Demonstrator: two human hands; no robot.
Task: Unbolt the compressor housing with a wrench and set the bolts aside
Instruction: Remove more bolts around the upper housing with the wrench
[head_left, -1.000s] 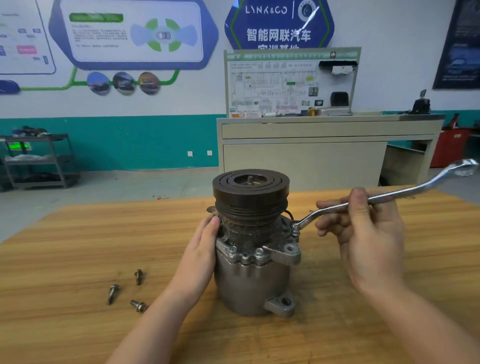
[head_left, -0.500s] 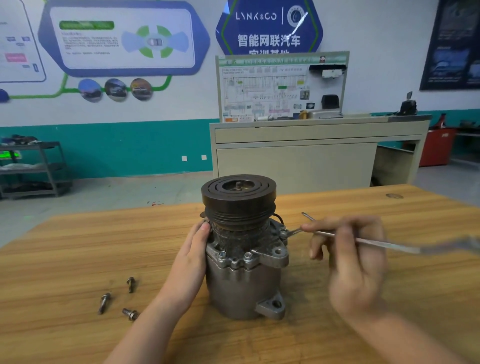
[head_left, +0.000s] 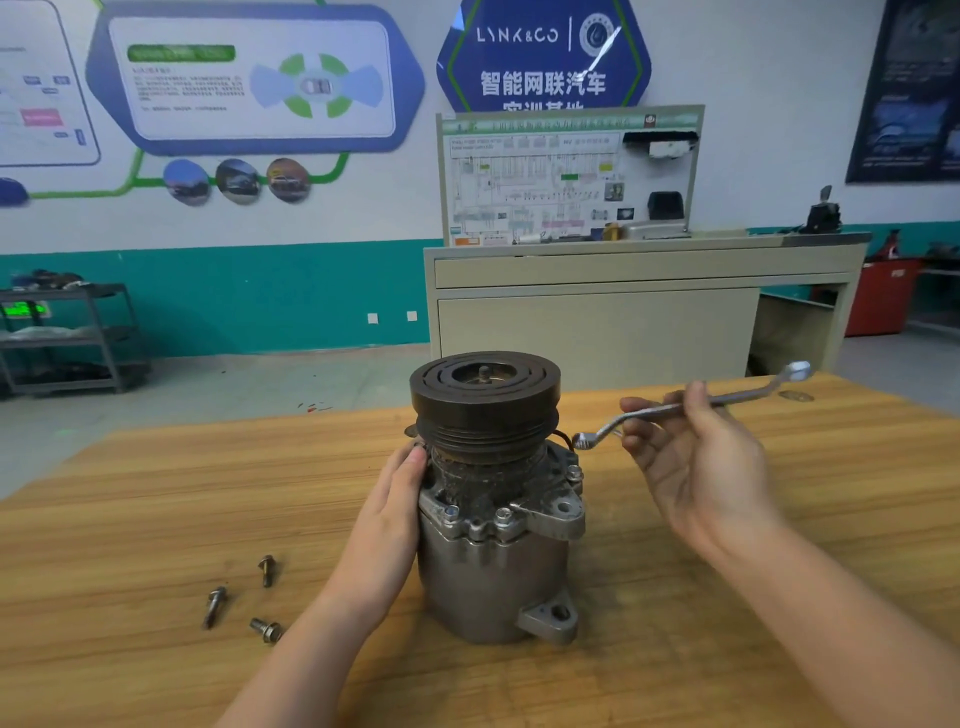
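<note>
The right hand (head_left: 696, 462) holds the wrench (head_left: 691, 408) by its shaft, fingers curled round it and thumb on top; its ring end hangs just above and beside the right-side bolt (head_left: 574, 472), not on it. The left hand (head_left: 395, 499) lies flat against the left flank of the compressor (head_left: 493, 519), fingers straight, steadying it.

To do this step well, I would lower the ring squarely over the bolt head until it seats fully before pulling, and press the left palm firmly so the body does not turn with the wrench.

The compressor stands upright in the middle of the table (head_left: 130, 493), dark grooved pulley (head_left: 484, 395) on top, grey housing below, grimy at the neck. Two front bolts (head_left: 503, 514) look still in place. Three loose bolts (head_left: 266, 570) lie near its left.
</note>
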